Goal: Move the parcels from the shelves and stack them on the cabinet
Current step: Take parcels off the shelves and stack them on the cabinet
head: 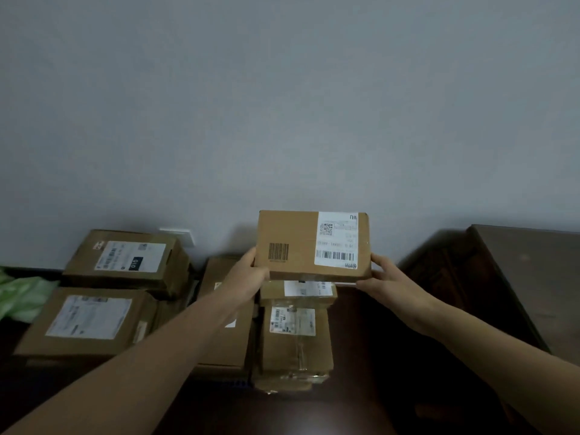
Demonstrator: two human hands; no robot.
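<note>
Centre of frame, left hand (248, 273) & right hand (381, 277) clamp the parcel (312, 244) by its 2 ends just above the stack (296, 334); person should lower it level, w/ edges aligned.

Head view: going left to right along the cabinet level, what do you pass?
Green bag → two stacked parcels → left hand → held parcel → right hand → dark furniture.

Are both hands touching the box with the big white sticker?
Touching. The head view shows the left hand gripping the box at its left end and the right hand at its right.
</note>
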